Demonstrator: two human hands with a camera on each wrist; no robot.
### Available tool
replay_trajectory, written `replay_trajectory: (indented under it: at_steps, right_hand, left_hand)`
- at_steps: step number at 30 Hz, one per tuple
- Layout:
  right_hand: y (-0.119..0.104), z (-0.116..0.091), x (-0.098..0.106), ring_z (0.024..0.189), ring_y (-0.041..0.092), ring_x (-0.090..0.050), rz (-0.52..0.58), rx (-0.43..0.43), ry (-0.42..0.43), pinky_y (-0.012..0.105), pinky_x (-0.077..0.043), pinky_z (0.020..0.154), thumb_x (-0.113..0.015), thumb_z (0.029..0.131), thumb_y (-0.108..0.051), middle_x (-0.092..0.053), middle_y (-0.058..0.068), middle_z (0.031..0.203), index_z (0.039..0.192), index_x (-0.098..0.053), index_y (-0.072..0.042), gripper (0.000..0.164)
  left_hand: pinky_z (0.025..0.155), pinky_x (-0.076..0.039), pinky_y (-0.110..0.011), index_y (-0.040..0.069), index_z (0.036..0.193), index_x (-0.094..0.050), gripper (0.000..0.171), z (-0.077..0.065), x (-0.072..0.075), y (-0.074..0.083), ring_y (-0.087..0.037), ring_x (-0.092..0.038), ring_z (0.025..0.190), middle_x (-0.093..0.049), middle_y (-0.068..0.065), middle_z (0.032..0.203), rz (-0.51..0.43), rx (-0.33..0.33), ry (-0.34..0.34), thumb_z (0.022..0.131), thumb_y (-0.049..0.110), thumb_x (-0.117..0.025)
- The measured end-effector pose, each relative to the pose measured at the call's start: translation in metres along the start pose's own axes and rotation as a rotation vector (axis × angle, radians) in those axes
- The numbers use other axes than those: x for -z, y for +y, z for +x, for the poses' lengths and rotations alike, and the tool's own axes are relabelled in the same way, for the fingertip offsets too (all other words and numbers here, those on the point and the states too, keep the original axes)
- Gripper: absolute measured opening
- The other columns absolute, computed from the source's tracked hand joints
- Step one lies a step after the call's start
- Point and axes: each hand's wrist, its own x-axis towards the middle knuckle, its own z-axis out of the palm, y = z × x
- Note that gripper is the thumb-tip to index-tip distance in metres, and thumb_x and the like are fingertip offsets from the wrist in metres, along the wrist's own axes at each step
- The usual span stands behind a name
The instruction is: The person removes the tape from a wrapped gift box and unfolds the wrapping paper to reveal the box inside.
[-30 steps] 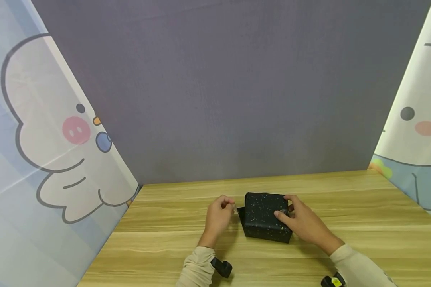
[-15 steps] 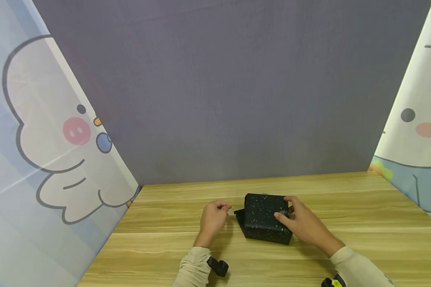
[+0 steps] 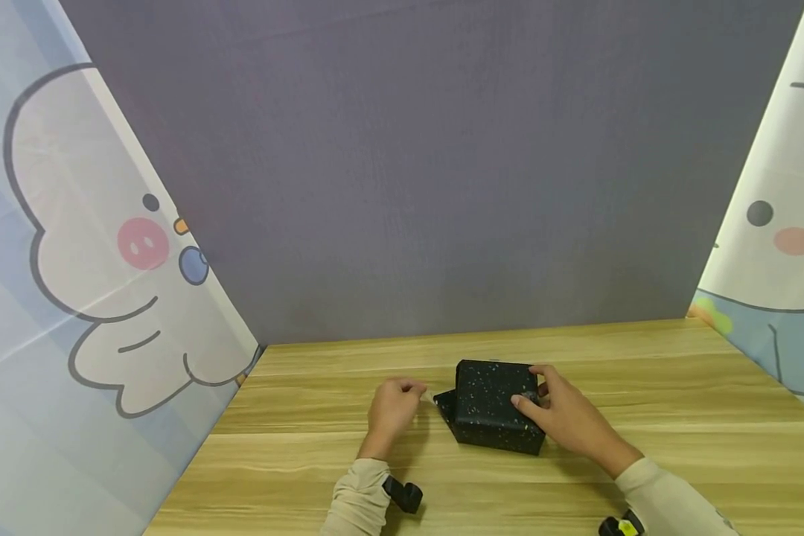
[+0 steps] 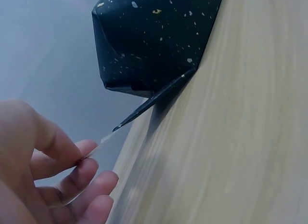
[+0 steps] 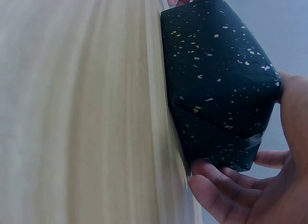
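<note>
A box wrapped in black paper with white and gold flecks (image 3: 497,406) lies on the wooden table. From its left end a pointed paper flap (image 3: 445,406) sticks out. My left hand (image 3: 391,411) pinches a short strip of clear tape (image 4: 106,138) between thumb and forefinger; the strip's other end meets the flap's tip. At the opposite end, my right hand (image 3: 566,417) grips the box, thumb on top and fingers around the end. That end's paper is folded over, with a shiny piece of tape (image 5: 253,140) on it in the right wrist view.
The wood-grain table (image 3: 295,447) extends around the box. A grey backdrop (image 3: 402,186) rises behind it, and cartoon-printed curtains (image 3: 87,223) hang at both sides. Each sleeve carries a black wrist camera (image 3: 403,494).
My left hand has moved left and slightly toward me, still pinching the tape. The flap now sticks out farther left from the box. Right hand and box have stayed put.
</note>
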Motion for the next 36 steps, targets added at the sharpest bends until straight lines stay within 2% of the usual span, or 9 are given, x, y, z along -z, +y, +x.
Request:
replay_trajectory:
  at_steps: [5, 12, 18, 25, 27, 30, 33, 36]
  right_hand:
    - [0.001, 0.000, 0.000, 0.098, 0.028, -0.065, -0.003, 0.002, 0.001, 0.048, -0.054, 0.075, -0.062, 0.095, -0.057, -0.063, 0.019, 0.115, 0.145, -0.040, 0.001, 0.080]
    - [0.000, 0.000, 0.000, 0.099, 0.029, -0.065, 0.000, 0.000, -0.003, 0.049, -0.054, 0.075, -0.062, 0.095, -0.057, -0.063, 0.020, 0.115, 0.145, -0.039, 0.001, 0.080]
    - [0.000, -0.001, 0.000, 0.101, 0.030, -0.064, 0.002, -0.006, -0.011, 0.049, -0.054, 0.075, -0.061, 0.094, -0.060, -0.063, 0.020, 0.118, 0.146, -0.038, 0.000, 0.082]
    - [0.000, 0.000, 0.000, 0.101, 0.030, -0.065, 0.004, -0.011, -0.012, 0.049, -0.054, 0.075, -0.062, 0.094, -0.059, -0.063, 0.021, 0.118, 0.146, -0.039, 0.000, 0.082]
    - [0.000, 0.000, 0.000, 0.100, 0.029, -0.065, 0.006, -0.012, -0.015, 0.048, -0.054, 0.074, -0.062, 0.094, -0.058, -0.063, 0.020, 0.117, 0.146, -0.038, 0.000, 0.082]
    - [0.000, 0.000, 0.000, 0.099, 0.028, -0.065, 0.004, -0.012, -0.013, 0.048, -0.055, 0.075, -0.062, 0.094, -0.058, -0.063, 0.020, 0.116, 0.146, -0.039, 0.001, 0.082]
    - [-0.001, 0.000, 0.000, 0.098, 0.028, -0.065, -0.001, -0.008, -0.006, 0.048, -0.055, 0.075, -0.063, 0.094, -0.058, -0.064, 0.019, 0.115, 0.145, -0.039, 0.001, 0.082]
    - [-0.001, 0.000, 0.000, 0.099, 0.028, -0.065, -0.001, -0.009, -0.007, 0.049, -0.055, 0.075, -0.063, 0.094, -0.058, -0.063, 0.020, 0.115, 0.145, -0.039, 0.001, 0.082]
  left_hand:
    - [0.048, -0.035, -0.031, 0.012, 0.098, -0.081, 0.021, -0.001, 0.002, -0.002, -0.015, -0.048, 0.054, -0.072, 0.001, 0.083, -0.003, 0.022, -0.025, 0.096, 0.027, -0.066]
    - [0.054, -0.043, -0.033, 0.015, 0.097, -0.081, 0.019, 0.000, 0.003, -0.003, -0.012, -0.057, 0.067, -0.074, 0.002, 0.095, 0.051, 0.021, -0.013, 0.091, 0.026, -0.067]
    - [0.053, -0.044, -0.033, 0.016, 0.096, -0.081, 0.019, -0.001, 0.003, -0.003, -0.012, -0.057, 0.066, -0.074, 0.000, 0.100, 0.104, 0.019, -0.014, 0.091, 0.025, -0.065]
    - [0.049, -0.039, -0.032, 0.017, 0.089, -0.080, 0.021, -0.003, 0.001, 0.000, -0.015, -0.050, 0.055, -0.072, 0.002, 0.084, 0.150, 0.004, -0.023, 0.095, 0.025, -0.062]
    - [0.051, -0.041, -0.032, 0.017, 0.093, -0.081, 0.020, -0.003, 0.000, 0.000, -0.014, -0.053, 0.058, -0.073, 0.003, 0.088, 0.163, -0.020, -0.024, 0.095, 0.024, -0.062]
    - [0.056, -0.047, -0.035, 0.015, 0.096, -0.081, 0.020, -0.003, -0.003, 0.001, -0.017, -0.061, 0.068, -0.073, 0.000, 0.096, 0.179, -0.092, -0.021, 0.094, 0.023, -0.063]
    - [0.069, -0.053, -0.039, 0.011, 0.100, -0.081, 0.019, -0.002, -0.008, 0.003, -0.022, -0.066, 0.086, -0.070, -0.004, 0.104, 0.174, -0.185, -0.001, 0.094, 0.020, -0.065]
    - [0.080, -0.053, -0.042, 0.007, 0.099, -0.080, 0.017, -0.003, -0.012, 0.004, -0.026, -0.064, 0.097, -0.068, -0.005, 0.103, 0.160, -0.269, 0.031, 0.093, 0.016, -0.067]
